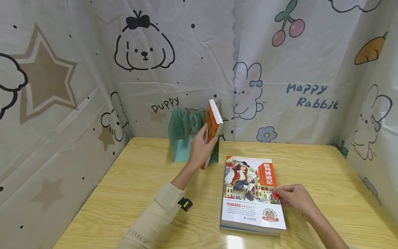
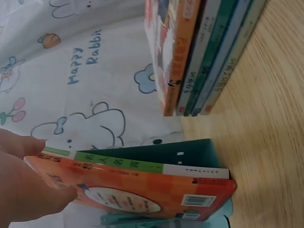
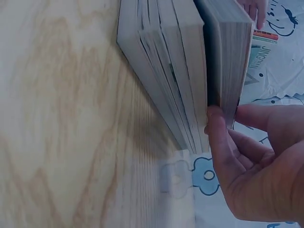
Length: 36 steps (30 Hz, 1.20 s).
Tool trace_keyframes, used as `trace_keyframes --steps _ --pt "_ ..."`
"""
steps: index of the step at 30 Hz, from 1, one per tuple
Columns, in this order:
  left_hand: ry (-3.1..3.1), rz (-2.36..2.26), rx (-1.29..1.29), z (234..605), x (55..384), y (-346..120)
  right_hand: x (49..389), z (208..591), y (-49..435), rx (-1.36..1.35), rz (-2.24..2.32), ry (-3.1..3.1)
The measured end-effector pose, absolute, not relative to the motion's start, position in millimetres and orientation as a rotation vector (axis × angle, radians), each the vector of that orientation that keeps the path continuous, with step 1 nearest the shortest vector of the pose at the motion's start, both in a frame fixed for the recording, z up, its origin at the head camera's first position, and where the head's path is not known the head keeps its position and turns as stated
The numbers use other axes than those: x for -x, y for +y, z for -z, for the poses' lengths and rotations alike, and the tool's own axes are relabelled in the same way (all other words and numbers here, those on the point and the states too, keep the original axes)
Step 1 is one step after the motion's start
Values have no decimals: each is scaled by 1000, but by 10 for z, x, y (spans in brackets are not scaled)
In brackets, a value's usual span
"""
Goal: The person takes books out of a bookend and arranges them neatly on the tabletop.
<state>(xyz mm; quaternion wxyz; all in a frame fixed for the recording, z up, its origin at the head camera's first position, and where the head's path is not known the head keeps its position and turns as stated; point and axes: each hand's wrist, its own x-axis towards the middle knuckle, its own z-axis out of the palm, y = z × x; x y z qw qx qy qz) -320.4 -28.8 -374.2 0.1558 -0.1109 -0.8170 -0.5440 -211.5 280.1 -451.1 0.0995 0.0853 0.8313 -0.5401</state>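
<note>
My left hand [image 1: 200, 147] grips an orange book [image 1: 212, 121] standing upright at the right side of a teal bookend [image 1: 181, 145]. Flush against that book runs a green-and-white spine [image 2: 123, 161]; the left wrist view shows the thumb on one side and fingers on the other. On the table, a stack of thick books [image 3: 175, 71] lies flat, topped by an illustrated book [image 1: 245, 211] with a seated figure and a red title panel. At its right edge my right hand [image 1: 295, 199] pinches the top book. A dark gap shows beneath that book in the right wrist view.
The wooden table [image 1: 133, 193] ends at a patterned cloth [image 1: 192, 45] hanging behind and at both sides. The bookend stands near the back edge, left of the stack. A black wrist device [image 1: 185, 204] sits at the left sleeve.
</note>
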Motion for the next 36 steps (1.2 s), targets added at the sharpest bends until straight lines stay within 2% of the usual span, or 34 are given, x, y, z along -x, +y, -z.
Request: trace_keyframes --steps 8,20,36 --pt "-2425 1457 289 3861 3365 -258 2108 4531 2810 -231 1565 2493" --pt "-2305 1257 371 3955 3391 -352 2128 4565 2848 -222 1571 2474" --pt "-1976 1282 233 3791 3218 -716 2094 4409 2984 -162 1763 2575"
